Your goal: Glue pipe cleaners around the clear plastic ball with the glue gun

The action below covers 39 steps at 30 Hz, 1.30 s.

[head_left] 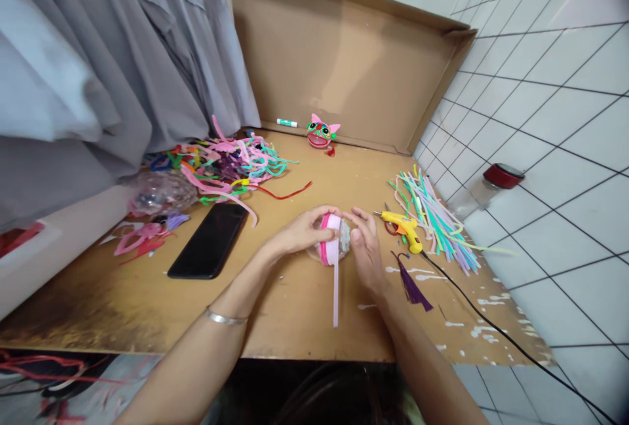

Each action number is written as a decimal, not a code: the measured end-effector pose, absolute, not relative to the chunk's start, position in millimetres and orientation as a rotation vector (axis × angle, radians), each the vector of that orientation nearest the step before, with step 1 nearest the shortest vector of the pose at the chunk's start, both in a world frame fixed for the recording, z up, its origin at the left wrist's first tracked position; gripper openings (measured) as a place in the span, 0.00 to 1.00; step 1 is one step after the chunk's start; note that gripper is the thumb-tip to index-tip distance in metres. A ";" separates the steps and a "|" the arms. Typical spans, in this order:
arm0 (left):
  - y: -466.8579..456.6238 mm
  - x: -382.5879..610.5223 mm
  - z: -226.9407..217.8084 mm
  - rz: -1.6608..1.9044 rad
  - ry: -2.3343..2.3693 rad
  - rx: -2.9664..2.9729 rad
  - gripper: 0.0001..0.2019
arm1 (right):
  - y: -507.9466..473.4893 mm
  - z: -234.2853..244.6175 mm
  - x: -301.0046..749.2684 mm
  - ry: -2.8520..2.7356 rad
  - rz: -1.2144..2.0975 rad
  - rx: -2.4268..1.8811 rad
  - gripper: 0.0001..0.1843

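A round, see-through ball [345,238] is held between my two hands just above the table. Bright pink and pale lilac pipe cleaners run around it, and the loose end of the lilac pipe cleaner [335,300] hangs straight down toward the table's front edge. My left hand [307,232] grips the ball from the left, thumb on the pink bands and fingers over the top. From the right, my right hand [366,245] closes on the ball's upper right side with bent fingers. Its exact fingertip contact is partly hidden.
A yellow glue gun [403,225] with a black cord lies right, beside a purple tassel [413,286] and loose pipe cleaners [437,215]. Left are a black phone [209,241] and a pipe-cleaner heap [240,160]. Behind stand a decorated animal head [320,133] and a cardboard wall [344,65].
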<state>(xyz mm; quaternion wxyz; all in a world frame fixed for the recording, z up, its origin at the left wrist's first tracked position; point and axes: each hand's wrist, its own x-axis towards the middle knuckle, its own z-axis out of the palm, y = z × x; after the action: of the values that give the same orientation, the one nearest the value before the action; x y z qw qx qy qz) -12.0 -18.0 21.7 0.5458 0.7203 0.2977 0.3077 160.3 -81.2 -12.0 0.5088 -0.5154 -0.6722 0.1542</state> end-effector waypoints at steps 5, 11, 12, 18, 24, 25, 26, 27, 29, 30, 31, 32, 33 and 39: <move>-16.8 -11.9 20.7 0.755 0.686 1.723 0.20 | -80.6 -12.6 157.6 -1.707 0.383 -1.246 0.29; -17.4 -12.4 23.1 0.738 0.679 1.677 0.20 | -81.6 -12.2 160.2 -1.680 0.424 -1.143 0.26; -17.8 -12.5 23.5 0.731 0.676 1.669 0.20 | -82.5 -11.6 160.7 -1.677 0.429 -1.127 0.25; -17.9 -11.9 21.8 0.730 0.692 1.693 0.19 | -81.6 -10.9 160.0 -1.660 0.448 -1.158 0.27; -18.1 -11.3 22.7 0.731 0.713 1.685 0.22 | -76.6 -14.3 157.8 -1.704 0.411 -1.244 0.30; -18.4 -11.3 23.2 0.727 0.716 1.684 0.23 | -76.9 -13.9 157.7 -1.713 0.412 -1.241 0.30; -18.6 -11.3 23.6 0.725 0.716 1.680 0.23 | -77.5 -13.2 157.8 -1.718 0.413 -1.230 0.29; -18.6 -11.3 23.8 0.725 0.715 1.677 0.23 | -78.3 -12.3 157.9 -1.718 0.415 -1.212 0.29; -18.3 -11.4 23.5 0.729 0.705 1.677 0.22 | -80.2 -10.2 158.3 -1.711 0.422 -1.162 0.27; -17.9 -11.4 23.1 0.729 0.694 1.680 0.21 | -81.1 -9.2 158.6 -1.709 0.430 -1.136 0.26; -17.5 -11.5 22.5 0.729 0.682 1.684 0.20 | -81.8 -8.4 158.8 -1.707 0.440 -1.114 0.26; -17.1 -11.6 21.8 0.728 0.674 1.689 0.20 | -82.3 -7.9 158.9 -1.706 0.449 -1.099 0.26; -16.8 -11.7 21.1 0.727 0.671 1.694 0.19 | -82.6 -7.8 159.0 -1.704 0.456 -1.094 0.26; -15.5 -11.6 18.8 0.744 0.692 1.715 0.22 | -80.0 -12.9 158.8 -1.688 0.458 -1.215 0.28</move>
<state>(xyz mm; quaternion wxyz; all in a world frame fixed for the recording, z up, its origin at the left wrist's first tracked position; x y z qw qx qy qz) -11.6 -15.5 18.8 0.5430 0.7225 0.2916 0.3132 158.8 -80.0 -12.9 0.4846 -0.4991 -0.6933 0.1879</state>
